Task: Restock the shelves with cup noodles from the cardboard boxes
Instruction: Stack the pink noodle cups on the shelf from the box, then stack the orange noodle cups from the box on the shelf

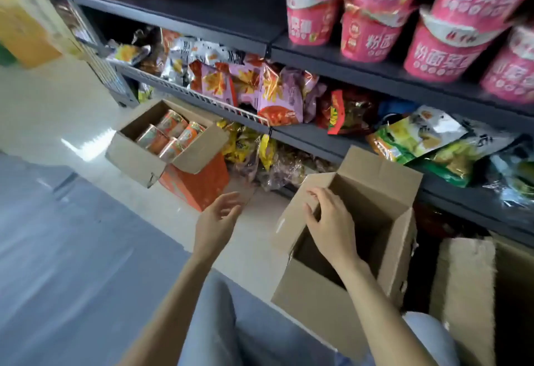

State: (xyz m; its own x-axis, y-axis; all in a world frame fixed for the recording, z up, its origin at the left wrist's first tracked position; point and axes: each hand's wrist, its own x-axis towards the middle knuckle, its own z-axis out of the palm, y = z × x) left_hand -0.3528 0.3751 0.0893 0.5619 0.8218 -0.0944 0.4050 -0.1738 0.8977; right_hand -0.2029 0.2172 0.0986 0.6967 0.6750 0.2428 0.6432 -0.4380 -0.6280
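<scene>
An open cardboard box (323,305) stands on the floor in front of me, and its inside looks dark and bare. My right hand (332,221) grips the edge of its left flap. My left hand (218,221) hovers open above the floor, left of that box, holding nothing. Farther left, a second open cardboard box (135,160) holds several orange cup noodles (170,137) and rests on an orange carton (199,180). Pink cup noodles (433,24) are stacked two high on the upper right shelf (361,67).
The upper left shelf (202,15) is mostly bare. Snack bags (260,91) fill the middle shelf behind a white wire rail, and more bags lie on the bottom shelf. Another cardboard box (468,287) stands at the right. My knees in light trousers are below.
</scene>
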